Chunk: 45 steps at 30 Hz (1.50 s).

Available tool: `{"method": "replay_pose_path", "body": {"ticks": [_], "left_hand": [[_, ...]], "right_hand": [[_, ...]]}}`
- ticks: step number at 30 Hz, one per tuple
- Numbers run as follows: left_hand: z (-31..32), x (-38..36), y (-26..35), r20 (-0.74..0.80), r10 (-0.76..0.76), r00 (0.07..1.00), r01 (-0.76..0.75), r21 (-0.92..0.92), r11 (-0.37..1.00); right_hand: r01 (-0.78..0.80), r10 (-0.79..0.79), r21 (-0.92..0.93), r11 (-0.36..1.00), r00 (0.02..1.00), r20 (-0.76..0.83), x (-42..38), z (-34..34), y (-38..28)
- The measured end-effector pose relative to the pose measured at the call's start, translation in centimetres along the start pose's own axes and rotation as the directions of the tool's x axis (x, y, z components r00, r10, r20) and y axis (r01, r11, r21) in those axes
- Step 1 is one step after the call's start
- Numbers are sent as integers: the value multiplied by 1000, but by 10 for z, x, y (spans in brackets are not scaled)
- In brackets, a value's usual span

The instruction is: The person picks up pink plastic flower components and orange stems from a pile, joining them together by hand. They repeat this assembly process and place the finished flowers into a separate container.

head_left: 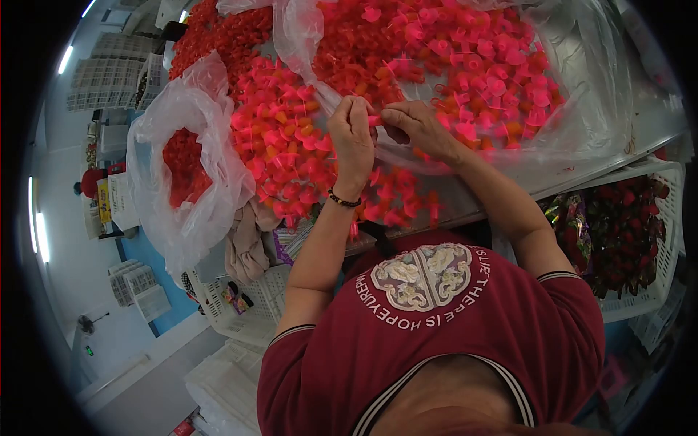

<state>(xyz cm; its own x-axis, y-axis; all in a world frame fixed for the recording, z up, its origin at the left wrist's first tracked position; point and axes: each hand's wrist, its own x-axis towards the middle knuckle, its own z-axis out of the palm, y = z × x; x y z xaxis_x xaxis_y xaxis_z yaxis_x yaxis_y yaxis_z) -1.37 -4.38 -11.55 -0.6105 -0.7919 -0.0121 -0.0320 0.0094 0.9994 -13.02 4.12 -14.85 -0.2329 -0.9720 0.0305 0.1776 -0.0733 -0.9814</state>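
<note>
My left hand, with a dark beaded bracelet at its wrist, is closed in a pinch over the table. Close against it, the fingers of my right hand are also pinched together. Between the two sets of fingertips shows a small pink-red plastic piece, mostly covered by the fingers. Around the hands lie heaps of bright pink plastic pieces with orange parts and thin stems. Red ring-like plastic pieces are piled just beyond my hands.
A clear plastic bag holding red pieces stands at the left. Plastic sheeting lies on the metal table at right. A white crate with dark red wrapped items sits at lower right, another crate at lower left.
</note>
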Motion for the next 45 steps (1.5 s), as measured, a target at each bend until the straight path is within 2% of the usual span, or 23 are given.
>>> {"method": "replay_pose_path", "body": {"ticks": [6,8,9,10,11,12,14,15,17,20,22,24,27,28,29,32,33,35,37,39,42,44,45], "left_hand": [[-2,-4,-6,-15,52,999,-52,3,999],[-19,6,-16,-22,103,994,-101,75,992],[-24,10,1,-115,49,992,-48,17,999],[-33,16,19,-205,-10,979,1,-43,999],[-57,29,22,-258,134,957,-107,115,988],[-84,44,25,-286,281,916,-203,275,940],[-126,62,34,-236,458,857,-228,622,749],[-128,64,33,-233,456,859,-230,620,750],[-127,68,28,-208,736,645,-85,937,339],[-93,55,20,-133,681,720,-199,901,385],[-54,40,12,20,683,730,-428,793,434],[-18,20,-4,286,540,791,-568,671,477],[24,-12,-30,533,407,742,-671,591,448],[37,-18,-32,574,376,727,-686,588,429],[49,-23,-32,570,379,728,-685,588,430],[79,-31,-29,520,400,755,-655,624,426],[86,-28,-30,566,321,760,-649,624,435],[92,-20,-33,612,246,752,-649,618,444],[97,-13,-49,598,289,747,-661,630,408],[97,-8,-65,628,312,713,-697,583,418],[95,-2,-69,628,389,674,-737,537,410],[91,-4,-67,616,434,658,-753,517,408],[90,-5,-64,622,441,647,-762,512,397]], "right_hand": [[-34,33,33,999,999,38,4,0,-1],[-20,18,-180,983,1000,-8,8,0,0],[-22,21,-180,983,1000,-7,11,-4,6],[177,-272,-561,809,958,-91,16,-12,15],[255,-552,-853,456,832,-47,20,-20,20],[253,-553,-852,458,832,-50,23,-29,19],[-62,-558,-979,193,814,-162,24,-45,17],[-67,-558,-979,192,814,-165,25,-47,18],[-172,-427,-983,59,886,-181,29,-47,22],[-120,-387,-992,47,913,-129,27,-42,30],[-132,-412,-989,70,899,-150,24,-43,30],[-128,-438,-987,99,885,-159,23,-44,27],[-90,-408,-989,120,903,-132,20,-53,19],[-121,-330,-953,278,920,-213,15,-59,10],[-161,-236,-890,426,930,-281,10,-65,2],[-206,-80,-884,420,962,-262,5,-79,-21],[-206,-82,-886,415,962,-262,10,-80,-21],[-86,-431,-961,262,881,-196,32,-81,-17],[-48,-408,-988,149,907,-105,59,-81,-4],[-85,-243,-988,-128,969,-51,71,-70,7],[-75,-170,-995,-69,984,-62,72,-64,7],[-98,-313,-984,149,939,-141,52,-54,-9],[-127,-311,-981,144,936,-167,37,-54,-15]]}}
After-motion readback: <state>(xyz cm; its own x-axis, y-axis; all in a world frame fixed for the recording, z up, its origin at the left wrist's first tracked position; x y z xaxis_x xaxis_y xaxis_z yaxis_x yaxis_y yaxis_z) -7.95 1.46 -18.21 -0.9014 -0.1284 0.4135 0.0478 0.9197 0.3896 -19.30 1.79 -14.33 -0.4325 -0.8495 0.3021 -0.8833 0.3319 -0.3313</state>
